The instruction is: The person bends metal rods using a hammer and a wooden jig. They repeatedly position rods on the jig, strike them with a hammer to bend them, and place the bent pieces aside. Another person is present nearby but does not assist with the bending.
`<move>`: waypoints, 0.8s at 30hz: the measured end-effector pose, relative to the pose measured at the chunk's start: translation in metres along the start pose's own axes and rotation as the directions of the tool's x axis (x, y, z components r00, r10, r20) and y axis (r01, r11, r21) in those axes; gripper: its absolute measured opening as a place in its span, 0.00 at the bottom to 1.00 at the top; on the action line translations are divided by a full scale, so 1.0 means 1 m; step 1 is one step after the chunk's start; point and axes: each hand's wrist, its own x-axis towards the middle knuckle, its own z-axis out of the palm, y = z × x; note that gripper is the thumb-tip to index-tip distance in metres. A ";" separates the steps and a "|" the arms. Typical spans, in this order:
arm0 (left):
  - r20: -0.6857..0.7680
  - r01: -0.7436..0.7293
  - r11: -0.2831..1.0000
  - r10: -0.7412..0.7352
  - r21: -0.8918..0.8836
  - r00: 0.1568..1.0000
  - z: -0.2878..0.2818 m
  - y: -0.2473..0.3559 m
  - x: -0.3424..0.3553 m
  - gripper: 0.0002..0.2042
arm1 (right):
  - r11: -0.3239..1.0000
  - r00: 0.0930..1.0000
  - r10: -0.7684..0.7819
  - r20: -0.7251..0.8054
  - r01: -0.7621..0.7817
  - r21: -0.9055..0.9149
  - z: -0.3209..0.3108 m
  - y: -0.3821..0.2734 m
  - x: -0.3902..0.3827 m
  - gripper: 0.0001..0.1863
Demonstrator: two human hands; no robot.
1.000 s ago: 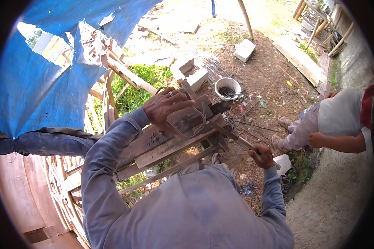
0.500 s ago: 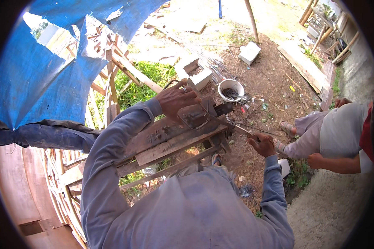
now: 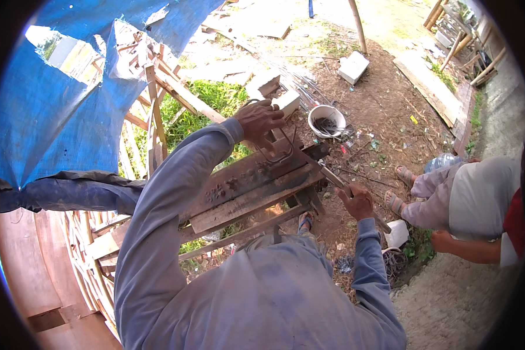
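Left hand is clamped down over a bent loop of steel rod, fingers curled around its top, right at the far end of the rough wooden desk. The loop hangs against a small block fixed there, touching the planks. Right hand is shut tight around a long metal bar that runs from the desk's right corner out past the hand, tilted down toward the ground. Both sleeves are grey-blue and dusty.

Beyond the far end of the desk sits a white bucket with short dark bits inside, on bare dirt, with concrete blocks just beside it and long thin rods lying near. Off the right side another person crouches in sandals. A torn blue tarp hangs over the left.
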 end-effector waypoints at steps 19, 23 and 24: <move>-0.014 0.784 0.445 -0.873 -0.432 0.488 0.080 -0.031 0.014 0.19 | 0.991 0.991 0.130 0.032 -0.130 -0.014 0.010 -0.048 -0.063 0.29; -0.069 0.687 0.535 -0.810 -0.491 0.582 0.102 -0.048 0.020 0.15 | 0.989 0.997 0.083 0.012 -0.081 -0.121 -0.013 -0.043 -0.056 0.25; -0.074 0.667 0.555 -0.793 -0.497 0.605 0.105 -0.052 0.025 0.15 | 0.988 0.999 0.048 -0.027 -0.051 -0.148 -0.017 -0.038 -0.051 0.24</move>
